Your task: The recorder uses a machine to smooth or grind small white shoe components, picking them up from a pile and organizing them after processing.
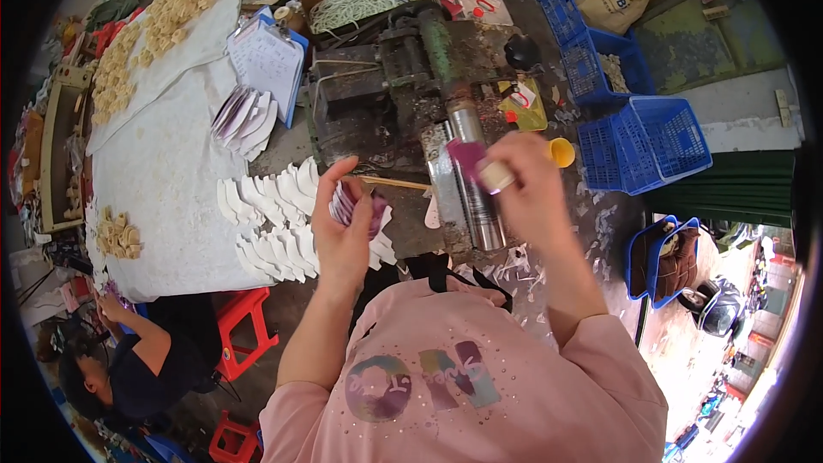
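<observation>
My left hand (340, 240) is closed around a small stack of curved, white-and-purple flat pieces (343, 203), raised near the table's front edge. My right hand (533, 184), smeared by motion, grips a small cream-coloured, rounded thing (495, 176) whose kind I cannot make out. Beside it, a purple piece (467, 157) lies against the shiny metal cylinder (483, 221) of a dark machine (435, 43); whether my fingers also hold this piece is unclear. Two rows of white curved pieces (276, 249) overlap on the table left of my left hand.
A stack of pale purple-edged pieces (246, 124) lies by a clipboard (266, 56). Small beige rolled pieces (184, 4) cover the far left cloth. Blue crates (656, 141) stand at right, near a yellow cup (561, 153). Another person (154, 356) sits at lower left beside a red stool (243, 330).
</observation>
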`<state>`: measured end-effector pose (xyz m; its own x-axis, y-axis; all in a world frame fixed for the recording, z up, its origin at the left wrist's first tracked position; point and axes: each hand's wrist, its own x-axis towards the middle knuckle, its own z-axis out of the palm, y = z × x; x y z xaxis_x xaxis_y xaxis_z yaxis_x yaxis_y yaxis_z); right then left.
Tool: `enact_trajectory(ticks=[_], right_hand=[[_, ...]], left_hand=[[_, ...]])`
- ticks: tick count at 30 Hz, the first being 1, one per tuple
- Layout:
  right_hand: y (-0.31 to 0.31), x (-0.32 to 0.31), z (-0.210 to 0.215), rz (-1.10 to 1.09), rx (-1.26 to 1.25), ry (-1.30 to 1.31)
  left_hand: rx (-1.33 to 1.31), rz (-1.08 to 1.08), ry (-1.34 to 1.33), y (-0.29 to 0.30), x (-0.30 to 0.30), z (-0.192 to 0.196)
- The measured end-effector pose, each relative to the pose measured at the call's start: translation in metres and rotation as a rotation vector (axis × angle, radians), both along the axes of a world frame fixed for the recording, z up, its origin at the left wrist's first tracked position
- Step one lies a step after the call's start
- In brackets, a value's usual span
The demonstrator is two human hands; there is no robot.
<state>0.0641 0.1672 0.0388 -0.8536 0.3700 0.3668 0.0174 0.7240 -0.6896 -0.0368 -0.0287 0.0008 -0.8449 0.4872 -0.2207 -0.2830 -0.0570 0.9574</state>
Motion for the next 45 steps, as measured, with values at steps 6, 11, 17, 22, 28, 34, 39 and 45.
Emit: enact_trajectory(ticks=[6, 11, 17, 22, 28, 34, 39, 45], right_hand=[[0.081, 0.036, -0.019, -0.004, -0.031, -0.724], [0.048, 0.026, -0.03, 0.049, 0.109, -0.471], [0.045, 0.023, -0.029, -0.209, -0.324, -0.441], [0.054, 0.028, -0.039, -0.233, -0.299, -0.376], [0.044, 0.022, -0.041, -0.303, -0.295, -0.383], [0.039, 0.025, -0.04, -0.343, -0.26, -0.316], [0.031, 0.02, -0.027, -0.403, -0.321, -0.241], [-0.008, 0.001, -0.006, -0.199, -0.237, -0.16]], left_hand=[[-0.26, -0.486, 0.707, 0.027, 0.025, -0.009], [-0.398, -0.545, 0.637, 0.039, 0.039, -0.012], [-0.241, -0.435, 0.416, 0.008, 0.013, -0.009], [-0.368, -0.142, 0.676, -0.083, -0.068, -0.061], [-0.988, 0.229, 0.911, -0.213, -0.178, -0.116], [-1.4, -0.467, 0.934, -0.25, -0.177, -0.176], [-1.436, -0.558, 0.674, -0.233, -0.18, -0.15], [-0.461, -0.141, 0.263, -0.155, -0.147, -0.055]])
